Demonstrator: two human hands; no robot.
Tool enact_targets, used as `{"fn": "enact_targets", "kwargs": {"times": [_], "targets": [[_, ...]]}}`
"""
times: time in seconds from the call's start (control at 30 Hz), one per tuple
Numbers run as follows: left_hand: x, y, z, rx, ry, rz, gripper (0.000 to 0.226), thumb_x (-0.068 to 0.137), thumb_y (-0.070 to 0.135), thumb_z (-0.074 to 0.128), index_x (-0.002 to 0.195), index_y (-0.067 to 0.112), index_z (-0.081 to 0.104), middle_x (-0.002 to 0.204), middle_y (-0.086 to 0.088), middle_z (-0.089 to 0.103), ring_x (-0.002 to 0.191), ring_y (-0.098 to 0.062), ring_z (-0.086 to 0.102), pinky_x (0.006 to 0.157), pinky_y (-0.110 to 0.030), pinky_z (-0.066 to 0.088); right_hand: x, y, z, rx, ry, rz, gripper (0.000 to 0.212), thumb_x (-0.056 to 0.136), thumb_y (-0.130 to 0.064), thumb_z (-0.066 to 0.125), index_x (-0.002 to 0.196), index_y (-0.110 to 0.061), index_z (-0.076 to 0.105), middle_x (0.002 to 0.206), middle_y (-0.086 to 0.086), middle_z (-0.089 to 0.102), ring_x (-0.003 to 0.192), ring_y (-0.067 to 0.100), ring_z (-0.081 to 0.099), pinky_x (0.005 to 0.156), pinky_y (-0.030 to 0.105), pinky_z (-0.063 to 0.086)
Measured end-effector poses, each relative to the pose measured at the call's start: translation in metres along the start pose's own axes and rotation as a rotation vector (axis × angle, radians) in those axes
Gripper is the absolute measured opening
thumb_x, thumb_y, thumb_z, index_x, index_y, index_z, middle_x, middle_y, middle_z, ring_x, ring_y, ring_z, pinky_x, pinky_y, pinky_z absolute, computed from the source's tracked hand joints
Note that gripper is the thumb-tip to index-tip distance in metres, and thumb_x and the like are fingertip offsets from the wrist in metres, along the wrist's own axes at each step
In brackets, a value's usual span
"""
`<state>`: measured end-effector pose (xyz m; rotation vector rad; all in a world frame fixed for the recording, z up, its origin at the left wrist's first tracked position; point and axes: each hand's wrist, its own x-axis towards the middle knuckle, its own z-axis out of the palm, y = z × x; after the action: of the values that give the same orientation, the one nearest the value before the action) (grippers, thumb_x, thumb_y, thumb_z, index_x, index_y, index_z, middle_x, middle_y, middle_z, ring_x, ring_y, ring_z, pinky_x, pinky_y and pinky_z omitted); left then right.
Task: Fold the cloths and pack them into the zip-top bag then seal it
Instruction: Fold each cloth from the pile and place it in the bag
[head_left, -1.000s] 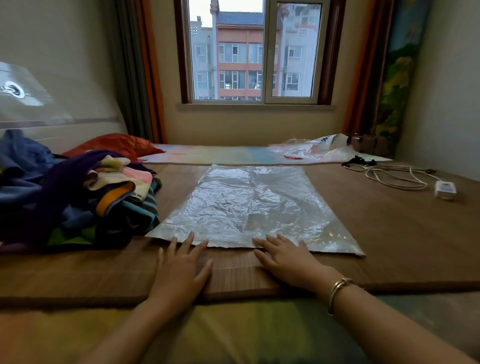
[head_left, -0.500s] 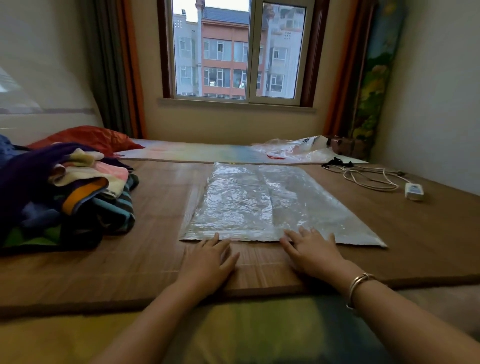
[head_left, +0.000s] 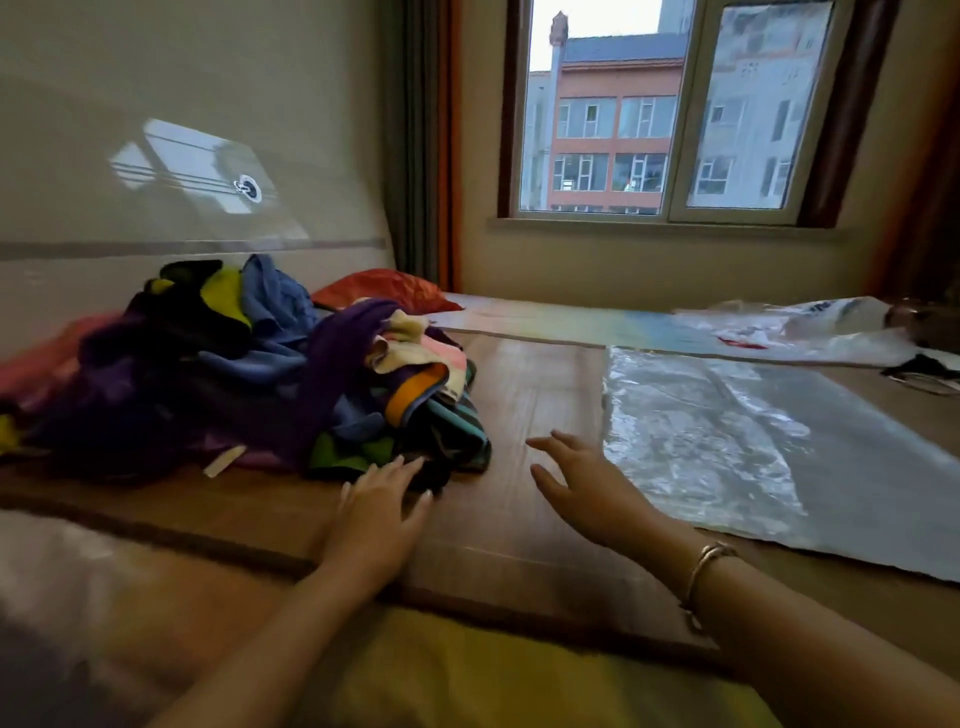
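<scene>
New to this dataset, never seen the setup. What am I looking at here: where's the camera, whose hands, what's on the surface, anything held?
No robot here: a person works with bare hands, and the single camera sits on their head, looking forward and down. The left hand reaches with straight fingers to the near edge of a pile of cloths; whether it touches yet is unclear. The right hand, with a bracelet on its wrist, hovers open over the wooden mat. Neither hand holds anything. To the right, a large clear zip-top bag lies flat, with no cloths in it. A window is behind.
</scene>
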<state>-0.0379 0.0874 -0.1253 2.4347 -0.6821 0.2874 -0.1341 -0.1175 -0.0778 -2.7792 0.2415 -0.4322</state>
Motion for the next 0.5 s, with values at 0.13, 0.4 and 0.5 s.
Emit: {"fn": "enact_targets", "kwargs": {"times": [0.13, 0.4, 0.5], "targets": [[0.003, -0.041, -0.005, -0.105, 0.064, 0.008, 0.066, 0.087, 0.050, 0.037, 0.147, 0.024, 0.032, 0.152, -0.001, 0.034, 0.143, -0.019, 0.026, 0.116, -0.039, 0.024, 0.049, -0.047, 0.024, 0.254, 0.003, -0.018, 0.040, 0.100, -0.029, 0.043, 0.140, -0.026, 0.042, 0.145, 0.004, 0.040, 0.118, 0.017, 0.050, 0.083, 0.016, 0.045], [0.007, -0.058, 0.013, -0.173, 0.069, 0.056, 0.061, 0.095, 0.047, 0.042, 0.149, 0.041, 0.014, 0.156, 0.009, 0.024, 0.144, -0.012, 0.017, 0.116, -0.040, 0.023, 0.128, -0.076, 0.063, 0.508, 0.030, 0.041, 0.032, 0.097, -0.025, 0.047, 0.129, -0.024, 0.053, 0.120, 0.002, 0.053, 0.103, 0.015, 0.051, 0.090, 0.030, 0.047], [0.012, -0.058, 0.012, -0.148, 0.023, 0.027, 0.062, 0.096, 0.050, 0.039, 0.149, 0.043, 0.007, 0.157, 0.010, 0.019, 0.144, -0.012, 0.018, 0.117, -0.039, 0.020, 0.150, -0.080, 0.062, 0.687, 0.031, 0.104, 0.026, 0.097, -0.025, 0.046, 0.121, -0.023, 0.057, 0.112, -0.001, 0.050, 0.102, 0.016, 0.050, 0.096, 0.036, 0.047]]}}
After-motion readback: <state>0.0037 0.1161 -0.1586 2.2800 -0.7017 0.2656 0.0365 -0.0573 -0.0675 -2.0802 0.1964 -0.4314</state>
